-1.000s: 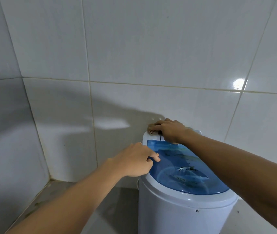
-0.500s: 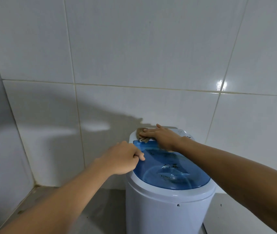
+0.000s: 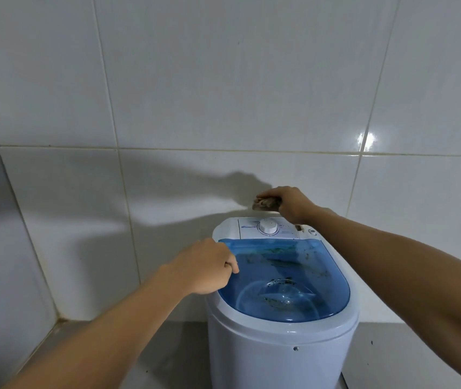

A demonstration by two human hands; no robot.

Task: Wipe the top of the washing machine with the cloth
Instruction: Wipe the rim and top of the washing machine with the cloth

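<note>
A small white washing machine (image 3: 280, 357) stands against the tiled wall, with a see-through blue lid (image 3: 288, 276) and a white control panel with a round dial (image 3: 268, 226) at its back. My right hand (image 3: 291, 204) is raised above the panel's right end, gripping a bunched brownish cloth (image 3: 266, 204) clear of the surface. My left hand (image 3: 207, 265), fingers curled, rests on the lid's left edge. Dark specks and streaks show on the lid.
White tiled walls (image 3: 223, 94) rise behind and to the left, meeting in a corner at the lower left. A grey floor (image 3: 145, 357) surrounds the machine's base.
My right hand has lifted the cloth off the control panel and shifted right, uncovering the dial. The left hand stays on the lid's edge.
</note>
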